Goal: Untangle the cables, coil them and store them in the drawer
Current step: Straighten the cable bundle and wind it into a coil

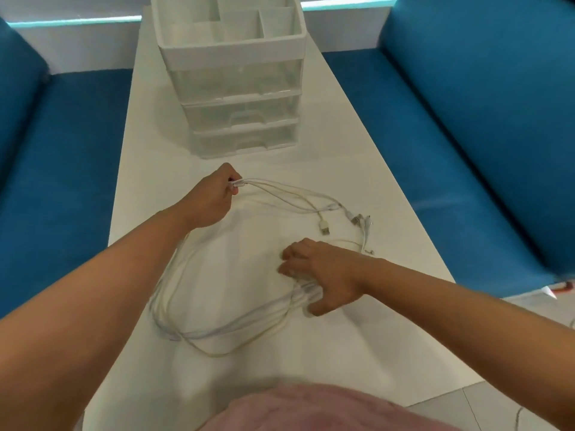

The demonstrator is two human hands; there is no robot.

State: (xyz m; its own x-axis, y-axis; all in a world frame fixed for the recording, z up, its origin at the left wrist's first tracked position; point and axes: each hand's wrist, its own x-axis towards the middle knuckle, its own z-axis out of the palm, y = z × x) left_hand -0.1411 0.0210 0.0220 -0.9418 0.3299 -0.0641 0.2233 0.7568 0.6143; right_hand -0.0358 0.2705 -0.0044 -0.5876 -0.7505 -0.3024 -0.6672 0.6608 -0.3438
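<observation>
Both hands grip cables [236, 325]: left hand [214, 197], right hand [323, 275].

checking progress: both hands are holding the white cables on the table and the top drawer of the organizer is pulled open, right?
Not quite. The head view shows every drawer of the organizer closed. The rest holds: the left hand pinches the white cables near their plugs, the right hand grips the bundle, on the table.

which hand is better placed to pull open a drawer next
Probably left. The left hand sits nearer the drawer unit, though it pinches the cables by their ends. The right hand is farther back, gripping the bundle against the table.
</observation>
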